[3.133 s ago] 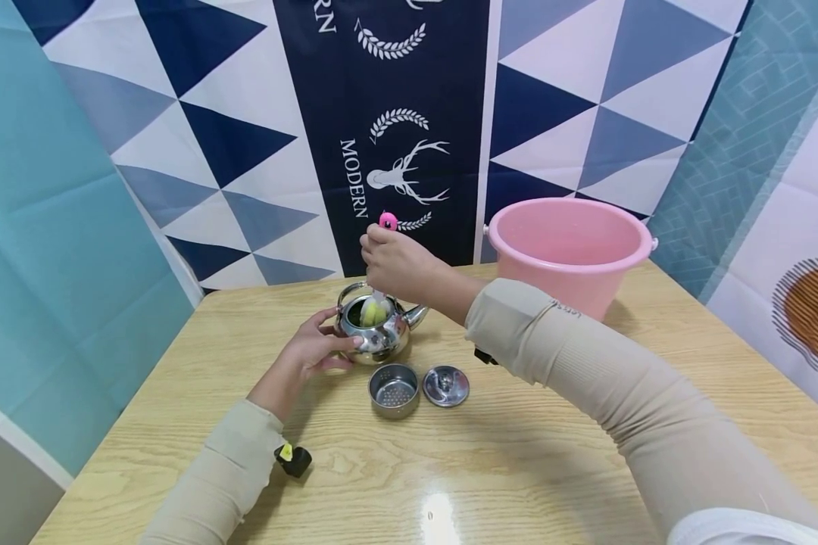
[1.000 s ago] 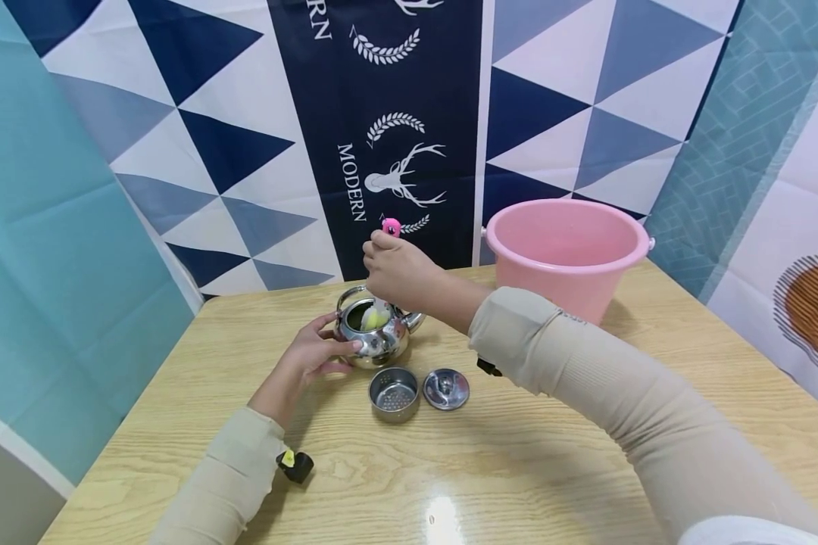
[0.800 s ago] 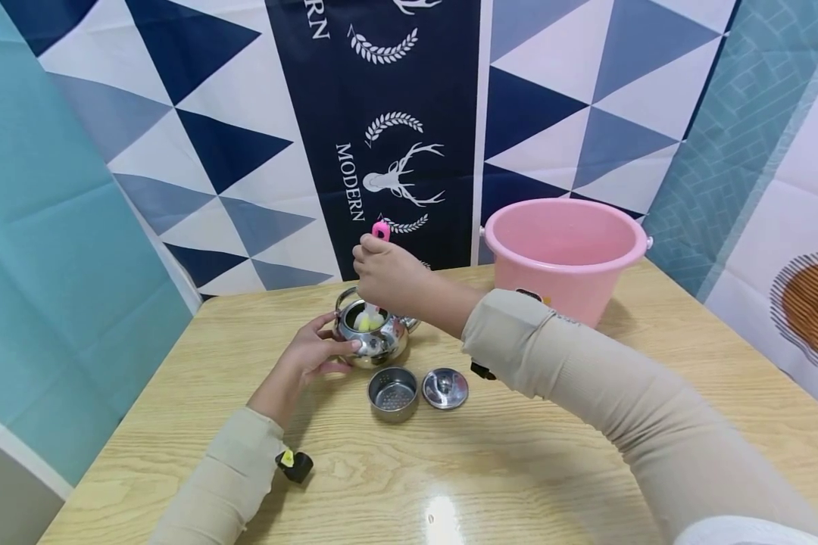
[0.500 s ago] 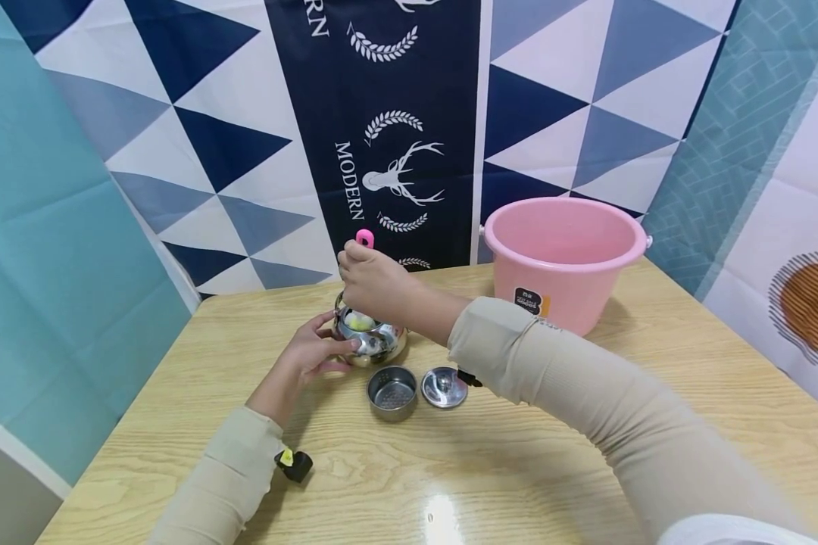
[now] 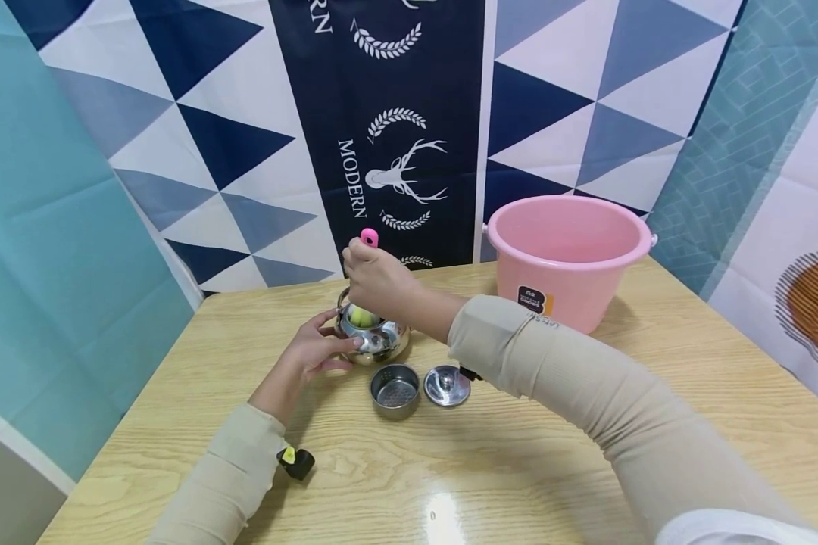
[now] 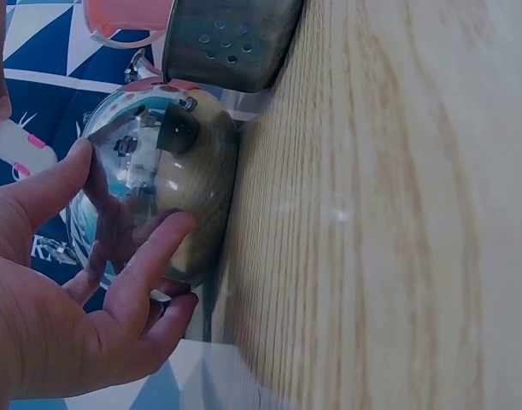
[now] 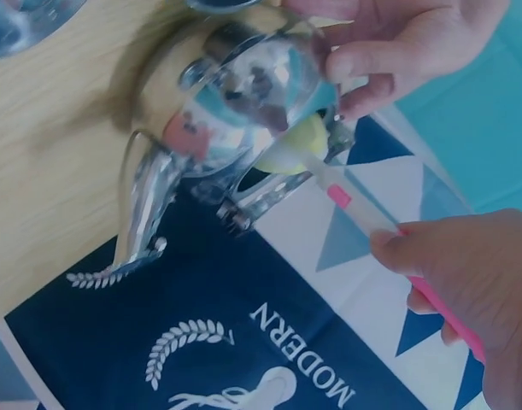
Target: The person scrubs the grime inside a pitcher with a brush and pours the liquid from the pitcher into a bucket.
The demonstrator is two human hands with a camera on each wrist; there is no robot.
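A shiny metal teapot [image 5: 380,342] stands lidless on the table. My left hand [image 5: 319,346] holds it by the side; in the left wrist view the left hand's [image 6: 98,299] fingers curve round its body. Above the opening, my right hand [image 5: 379,281] grips a brush by its pink and white handle [image 5: 369,238]. In the right wrist view the right hand [image 7: 474,290] has its thumb along that handle, and the yellow brush head [image 7: 296,147] is in the teapot's mouth, partly hidden inside.
A perforated metal strainer cup [image 5: 394,391] and a round metal lid [image 5: 447,386] lie just in front of the teapot. The pink bucket [image 5: 559,284] stands at the back right of the wooden table [image 5: 382,477]. Patterned cloth hangs close behind.
My right hand with the brush has moved left and slightly down over the teapot since about a second ago. The left hand keeps its hold, and the teapot stays in place.
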